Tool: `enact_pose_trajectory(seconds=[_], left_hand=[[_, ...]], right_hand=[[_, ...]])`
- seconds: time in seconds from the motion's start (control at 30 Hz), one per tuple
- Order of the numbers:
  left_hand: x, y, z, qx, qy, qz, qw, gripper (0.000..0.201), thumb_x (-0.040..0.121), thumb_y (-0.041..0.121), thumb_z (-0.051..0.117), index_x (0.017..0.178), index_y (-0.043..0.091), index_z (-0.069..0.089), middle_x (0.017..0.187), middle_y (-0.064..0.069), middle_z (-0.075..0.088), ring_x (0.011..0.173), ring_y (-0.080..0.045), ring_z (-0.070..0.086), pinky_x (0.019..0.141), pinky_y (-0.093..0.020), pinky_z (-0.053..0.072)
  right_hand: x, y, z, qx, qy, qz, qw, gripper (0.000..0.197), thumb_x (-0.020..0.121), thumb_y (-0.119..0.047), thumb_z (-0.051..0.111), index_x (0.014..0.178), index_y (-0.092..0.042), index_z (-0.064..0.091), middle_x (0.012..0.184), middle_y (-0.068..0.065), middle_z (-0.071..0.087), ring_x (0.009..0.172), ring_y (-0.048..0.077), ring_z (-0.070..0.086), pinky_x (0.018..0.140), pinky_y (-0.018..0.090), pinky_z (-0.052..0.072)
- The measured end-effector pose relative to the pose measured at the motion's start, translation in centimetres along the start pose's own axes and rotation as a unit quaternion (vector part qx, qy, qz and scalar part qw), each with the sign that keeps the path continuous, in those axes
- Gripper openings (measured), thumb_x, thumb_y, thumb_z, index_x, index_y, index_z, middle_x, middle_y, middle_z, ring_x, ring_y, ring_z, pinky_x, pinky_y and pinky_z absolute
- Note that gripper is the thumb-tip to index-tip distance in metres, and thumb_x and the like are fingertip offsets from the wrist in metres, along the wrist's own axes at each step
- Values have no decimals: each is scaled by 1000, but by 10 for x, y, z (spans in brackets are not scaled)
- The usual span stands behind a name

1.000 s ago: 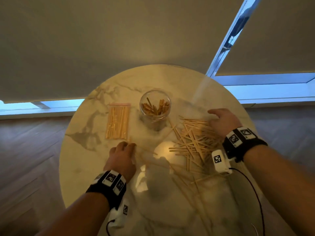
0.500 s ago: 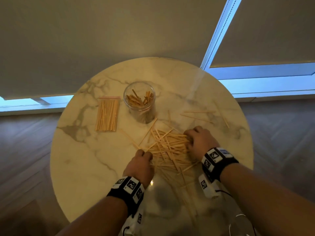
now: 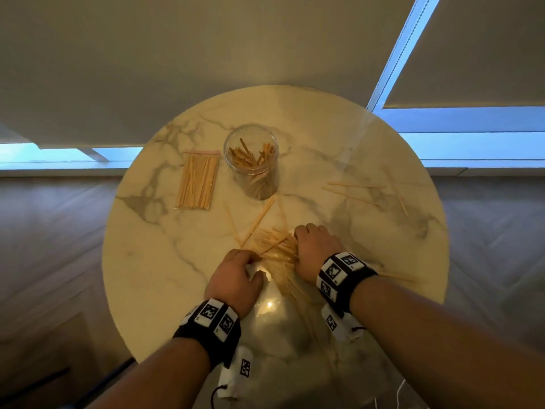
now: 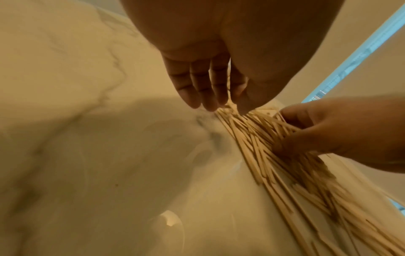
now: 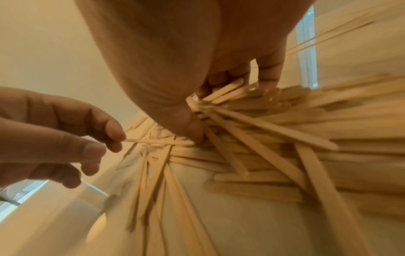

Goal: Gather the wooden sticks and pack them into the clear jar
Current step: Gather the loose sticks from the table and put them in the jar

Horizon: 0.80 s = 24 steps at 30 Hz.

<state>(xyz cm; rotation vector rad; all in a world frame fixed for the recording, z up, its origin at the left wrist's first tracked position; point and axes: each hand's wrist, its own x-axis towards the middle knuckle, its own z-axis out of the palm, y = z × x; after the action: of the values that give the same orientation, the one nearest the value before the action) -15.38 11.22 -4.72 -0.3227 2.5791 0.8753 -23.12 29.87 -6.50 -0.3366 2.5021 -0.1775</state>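
- A round bench (image 3: 153, 261) with a white marble top veined in grey.
- A clear jar (image 3: 256, 178) stands upright at the far middle, partly filled with sticks.
- Just left of it, a clear packet of sticks (image 3: 198, 180) lies flat.
- A heap of wooden sticks (image 3: 275, 246) lies near the middle.
- A few loose sticks (image 3: 354, 191) lie well apart on the right.

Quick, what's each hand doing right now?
Left hand: pinching a few wooden sticks.
Right hand: closed around a bundle of those sticks.

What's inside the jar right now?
The jar holds a loose bunch of sticks leaning at mixed angles. Their lower ends blur behind the wall, so the count and the bottom can't be made out.
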Motion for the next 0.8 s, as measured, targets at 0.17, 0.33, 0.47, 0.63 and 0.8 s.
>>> enact_pose_trajectory(seconds=[0.17,0.33,0.47,0.63,0.8], left_hand=[[-3,-11,-5,-46,37,-33,998,23,87,26,72,109,26,68,109,7,58,77,-3,55,75,-21,40],[-1,-23,-6,-94,41,-69,992,17,87,28,71,103,29,68,105,7,63,81,-5,60,70,-19,42],[-3,-28,-8,-132,52,-91,986,15,89,31,70,104,30,69,99,7,67,76,-4,61,63,-16,41],[-2,-25,-19,-182,77,-85,977,13,93,29,70,105,27,70,98,5,69,77,-5,64,61,-11,43],[4,-12,-33,-225,101,-78,966,10,93,26,68,103,26,70,93,6,70,75,-6,63,57,-3,42]], right_hand=[[2,-1,4,12,5,-10,1000,37,93,-16,53,129,-16,44,132,8,46,120,29,46,95,46,48],[-2,3,-8,31,26,-38,998,38,95,-14,43,132,-20,44,132,5,54,119,28,51,103,48,42],[-12,1,-26,84,93,-86,988,44,94,-15,44,138,-19,45,121,5,65,110,27,58,110,44,37],[-13,-8,-37,180,156,-121,964,40,98,-24,51,137,-20,48,103,2,66,89,23,62,76,35,46],[1,-13,-43,127,134,-153,971,40,101,-46,51,136,-27,49,115,-1,67,96,24,66,80,34,47]])
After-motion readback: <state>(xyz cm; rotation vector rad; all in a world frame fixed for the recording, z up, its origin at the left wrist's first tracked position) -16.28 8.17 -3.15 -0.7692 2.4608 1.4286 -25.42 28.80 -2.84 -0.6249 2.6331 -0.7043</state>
